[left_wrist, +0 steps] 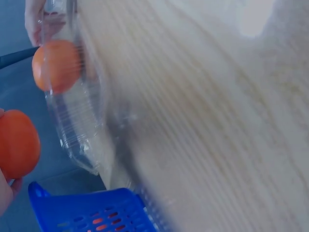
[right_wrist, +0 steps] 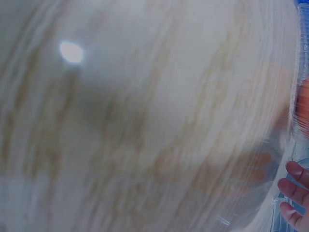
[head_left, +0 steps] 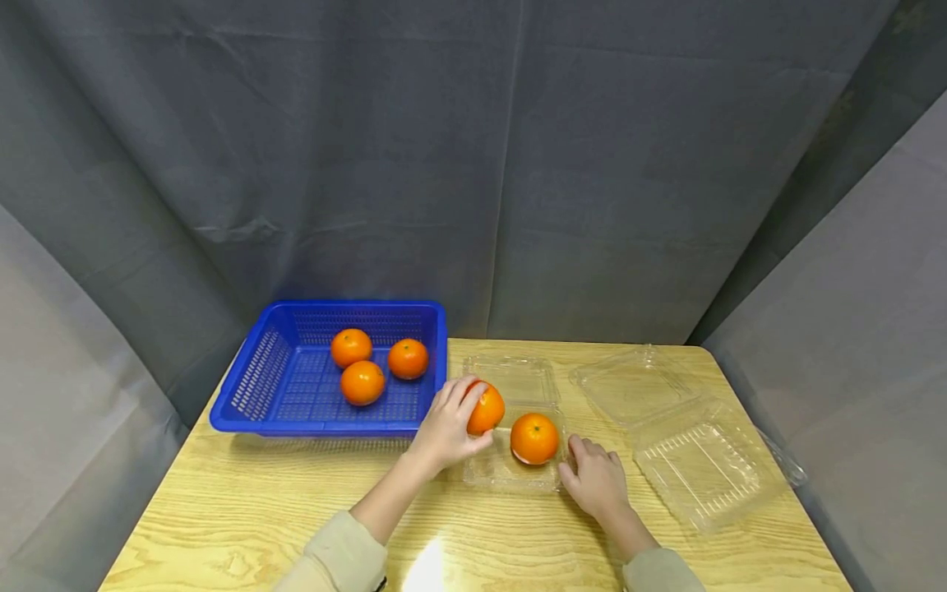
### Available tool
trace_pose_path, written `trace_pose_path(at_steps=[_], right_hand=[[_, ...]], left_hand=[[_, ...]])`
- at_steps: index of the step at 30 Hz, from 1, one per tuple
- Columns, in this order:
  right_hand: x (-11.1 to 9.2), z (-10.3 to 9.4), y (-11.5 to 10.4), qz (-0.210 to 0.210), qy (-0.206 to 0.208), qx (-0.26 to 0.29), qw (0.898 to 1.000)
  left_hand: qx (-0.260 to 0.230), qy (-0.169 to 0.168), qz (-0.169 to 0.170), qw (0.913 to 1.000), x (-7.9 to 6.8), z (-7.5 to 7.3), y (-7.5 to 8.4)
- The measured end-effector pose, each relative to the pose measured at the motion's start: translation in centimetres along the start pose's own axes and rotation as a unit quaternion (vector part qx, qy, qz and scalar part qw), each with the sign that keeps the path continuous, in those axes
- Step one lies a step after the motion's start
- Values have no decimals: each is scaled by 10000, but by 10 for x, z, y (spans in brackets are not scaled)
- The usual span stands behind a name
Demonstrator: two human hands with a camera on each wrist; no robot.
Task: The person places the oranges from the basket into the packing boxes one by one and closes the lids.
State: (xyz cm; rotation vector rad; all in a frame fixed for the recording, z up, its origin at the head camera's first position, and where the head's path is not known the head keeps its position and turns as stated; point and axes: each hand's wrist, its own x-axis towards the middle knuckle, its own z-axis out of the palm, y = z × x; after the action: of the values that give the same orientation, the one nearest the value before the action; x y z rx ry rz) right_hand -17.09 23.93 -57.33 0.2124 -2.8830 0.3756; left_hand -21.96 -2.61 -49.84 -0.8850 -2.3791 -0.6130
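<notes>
Left hand (head_left: 447, 426): fingers and thumb clamped on an orange (head_left: 489, 409) over the left side of the small clear box (head_left: 484, 473), hiding part of the fruit. Right hand (head_left: 598, 478): fingers loosely bent, slightly apart, at the box's right edge; contact cannot be told, and the right wrist view cuts this hand off. Second orange (head_left: 535, 438) sits inside the box, right side. Blue basket (head_left: 318, 429) with three oranges (head_left: 362, 384) stands left of the box; larger clear container (head_left: 695, 473) lies right, its outline faint. Table (head_left: 518, 547) extends frontward from the box, its near edge out of frame.
</notes>
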Motion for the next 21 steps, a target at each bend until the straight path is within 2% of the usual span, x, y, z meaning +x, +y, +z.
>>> trace_pose_path(at_steps=[6,16,21], right_hand=[[0,0,0,60,-69,24,10000],[0,-1,0,51,-90,25,9999],[0,0,0,58,-80,5,10000]], left_hand=[[-46,-126,207,9997,-7,9,5],[-75,-702,293,9971,-17,21,12],[-156,-1017,177,9945,-24,27,13]])
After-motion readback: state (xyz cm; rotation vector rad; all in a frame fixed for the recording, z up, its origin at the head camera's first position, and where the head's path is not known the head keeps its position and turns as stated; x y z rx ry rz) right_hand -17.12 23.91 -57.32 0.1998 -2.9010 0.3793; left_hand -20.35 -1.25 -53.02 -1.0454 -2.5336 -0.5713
